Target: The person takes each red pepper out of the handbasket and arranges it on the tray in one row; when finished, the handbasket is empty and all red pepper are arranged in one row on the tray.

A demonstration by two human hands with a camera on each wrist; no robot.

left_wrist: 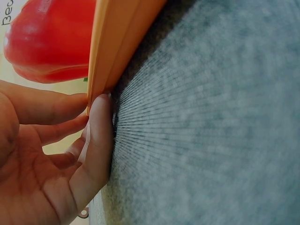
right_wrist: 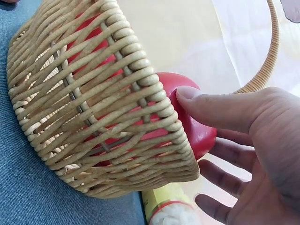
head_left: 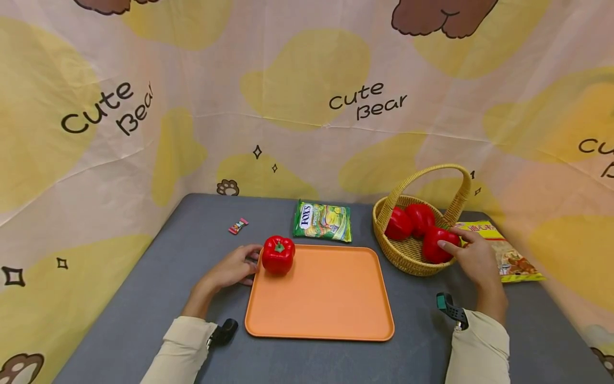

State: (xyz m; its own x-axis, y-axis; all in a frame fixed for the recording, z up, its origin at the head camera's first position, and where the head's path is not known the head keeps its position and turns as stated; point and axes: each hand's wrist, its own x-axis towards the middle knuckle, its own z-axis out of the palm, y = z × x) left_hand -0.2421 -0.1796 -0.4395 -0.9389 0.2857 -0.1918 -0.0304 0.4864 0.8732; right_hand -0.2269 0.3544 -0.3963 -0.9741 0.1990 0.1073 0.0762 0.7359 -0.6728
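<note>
A red bell pepper (head_left: 278, 256) with a green stem stands at the far left corner of the orange tray (head_left: 321, 298). My left hand (head_left: 235, 266) is at the tray's left edge beside it. In the left wrist view its thumb and fingers pinch the tray rim (left_wrist: 105, 51). On the right, my right hand (head_left: 477, 258) reaches over the rim of the wicker basket (head_left: 408, 261) and grips a red pepper (head_left: 437, 245) inside, thumb on the near side and fingers beyond. Two more red peppers (head_left: 398, 224) (head_left: 420, 218) lie farther back in the basket.
A green candy bag (head_left: 322, 221) lies behind the tray, and a small wrapped candy (head_left: 238, 226) to its left. The basket's tall handle (head_left: 431, 169) arches over the peppers. A yellow food packet (head_left: 513, 256) lies right of the basket. A printed cloth hangs behind the grey table.
</note>
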